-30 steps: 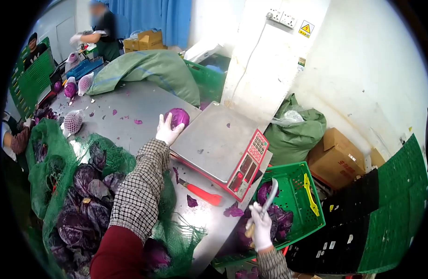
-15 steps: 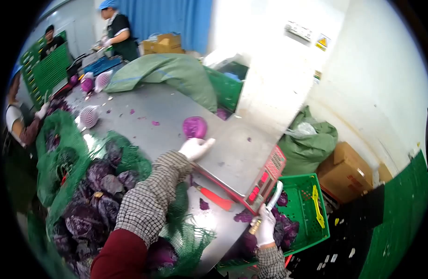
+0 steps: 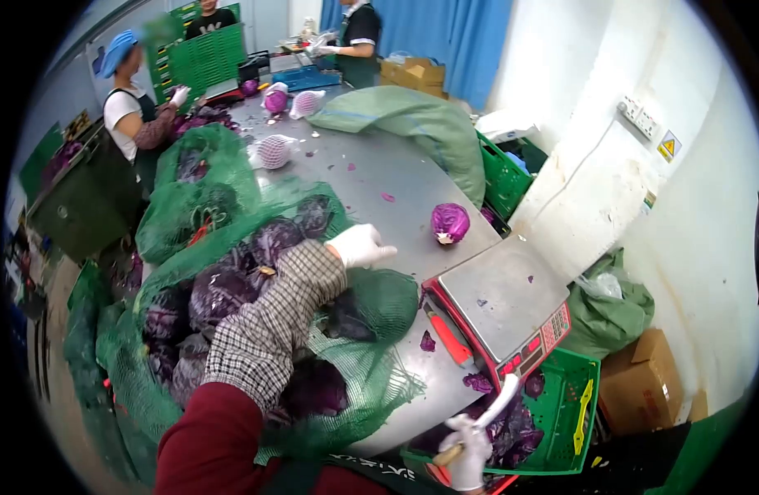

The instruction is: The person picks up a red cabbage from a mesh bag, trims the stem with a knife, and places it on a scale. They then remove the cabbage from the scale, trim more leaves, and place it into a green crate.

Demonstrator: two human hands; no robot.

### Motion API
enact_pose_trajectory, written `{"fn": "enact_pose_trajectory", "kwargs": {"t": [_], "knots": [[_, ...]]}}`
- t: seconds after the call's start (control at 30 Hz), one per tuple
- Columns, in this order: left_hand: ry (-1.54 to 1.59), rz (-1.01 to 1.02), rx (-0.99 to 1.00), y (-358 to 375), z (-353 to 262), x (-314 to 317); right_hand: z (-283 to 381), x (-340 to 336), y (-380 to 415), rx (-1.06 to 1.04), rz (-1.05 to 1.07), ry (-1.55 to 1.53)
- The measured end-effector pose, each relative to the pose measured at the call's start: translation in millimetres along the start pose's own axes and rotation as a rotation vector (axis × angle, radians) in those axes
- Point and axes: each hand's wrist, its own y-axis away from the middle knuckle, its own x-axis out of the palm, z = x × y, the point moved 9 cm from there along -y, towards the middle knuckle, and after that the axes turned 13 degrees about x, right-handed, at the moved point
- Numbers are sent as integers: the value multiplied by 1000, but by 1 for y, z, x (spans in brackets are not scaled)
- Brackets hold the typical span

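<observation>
My left hand (image 3: 361, 246), in a white glove, is over the metal table (image 3: 379, 177), fingers stretched out and nothing in them. It is beside purple cabbages (image 3: 223, 295) in green net bags (image 3: 181, 202). A trimmed purple cabbage (image 3: 450, 223) sits near the red scale (image 3: 503, 293), apart from my hand. In my gloved right hand (image 3: 468, 450) is a knife (image 3: 498, 401) with a pale curved blade and a wooden handle, above the green crate (image 3: 571, 412) with purple leaves. A red-handled tool (image 3: 450, 334) lies left of the scale.
Net-wrapped cabbages (image 3: 272, 152) and a green sack (image 3: 404, 124) lie farther back on the table. A co-worker (image 3: 132, 107) stands at the left, others behind. Cardboard box (image 3: 641, 384) and another green sack (image 3: 614, 305) are at the right.
My left hand has moved away from the trimmed cabbage, leftward toward the net bags. The view has swung left. The knife remains in my right hand.
</observation>
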Motion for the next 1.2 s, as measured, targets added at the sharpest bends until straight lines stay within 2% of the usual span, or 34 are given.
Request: {"fn": "enact_pose_trajectory", "kwargs": {"t": [0.03,0.07,0.1,0.13,0.17,0.2,0.27,0.33,0.4,0.43,0.47,0.5,0.57,0.6,0.63,0.67,0.73,0.77,0.8,0.87,0.93,0.97,1.0,1.03,1.07,1.1,1.13,1.17,1.2], "knots": [[-77,-148,-30,16,-1,-9,-6,35,20,47,183,-152],[-155,-295,-58,33,-3,-19,-36,45,24,268,287,-81],[-213,-429,-87,50,-2,-27,-49,55,34,323,296,18],[-268,-561,-116,70,3,-33,-70,57,34,288,352,98],[-286,-570,-185,83,10,-27,-79,60,37,287,329,105],[-308,-452,-287,90,18,-7,-85,59,39,291,304,111],[-358,-214,-226,86,12,41,-63,66,50,285,408,181],[-324,-447,2,70,-4,62,-36,76,61,272,458,209],[-355,-479,114,50,-39,62,-37,68,58,243,396,254],[-343,-510,245,38,-50,67,-44,62,54,257,400,217],[-303,-503,246,26,-51,74,-57,53,45,247,416,208],[-234,-350,196,13,-41,87,-68,45,38,253,424,186],[-117,-233,45,14,-32,103,-70,42,33,248,450,179],[-176,-124,3,24,-38,107,-66,43,37,229,464,184],[-220,-164,-26,40,-44,104,-52,49,48,180,435,216],[-263,-198,-49,55,-52,103,-50,52,47,188,496,282],[-220,-235,-90,91,-61,101,-34,59,56,158,417,298],[-226,-311,-81,112,-64,104,-20,68,60,27,446,445],[-298,-379,-42,138,-74,108,-30,64,50,125,459,342],[-297,-320,-75,182,-87,120,-34,66,40,273,408,187],[-44,-288,-95,219,-84,134,-23,77,28,167,490,267],[-73,-308,-81,239,-82,143,-19,78,21,147,448,327],[5,-374,-6,265,-94,133,-10,87,21,157,454,383],[-100,-498,69,295,-112,99,-3,94,12,18,489,307],[-80,-617,173,318,-108,71,3,99,5,-119,517,227],[-194,-777,114,357,-122,17,5,106,8,-98,555,288],[-476,-991,124,394,-134,-19,9,121,12,-77,598,349],[-397,-937,-131,410,-112,-51,12,135,20,-57,589,321],[-430,-1085,-278,433,-99,-60,10,149,21,-84,672,394]]}}
